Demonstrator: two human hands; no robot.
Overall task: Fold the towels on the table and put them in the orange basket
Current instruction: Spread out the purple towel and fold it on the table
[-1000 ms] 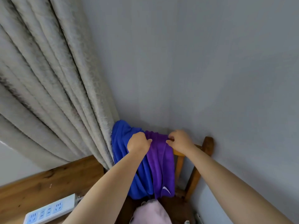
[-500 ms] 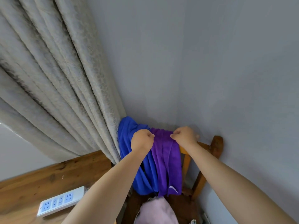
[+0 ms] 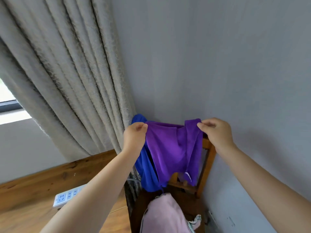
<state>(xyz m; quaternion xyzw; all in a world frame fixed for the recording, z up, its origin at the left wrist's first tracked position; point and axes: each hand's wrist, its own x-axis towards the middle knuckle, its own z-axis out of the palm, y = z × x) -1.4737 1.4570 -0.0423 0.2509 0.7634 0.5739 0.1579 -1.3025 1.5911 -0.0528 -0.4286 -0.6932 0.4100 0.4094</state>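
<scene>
lower centre of frame: our left hand (image 3: 134,137) and right hand (image 3: 214,132) each pinch a top corner of the purple towel (image 3: 170,148) off the chair back (image 3: 207,158), so we keep the top edge taut and level, clearing the blue towel (image 3: 146,174) alongside.

— Where are your arms?
— Both reach forward, bare, raised ahead of you, well apart.
— And your left hand (image 3: 134,137)?
— Its fingers are curled, pinching the soft purple cloth towel (image 3: 171,148) at one top corner.
— Your right hand (image 3: 215,133)?
— It pinches the other corner.
</scene>
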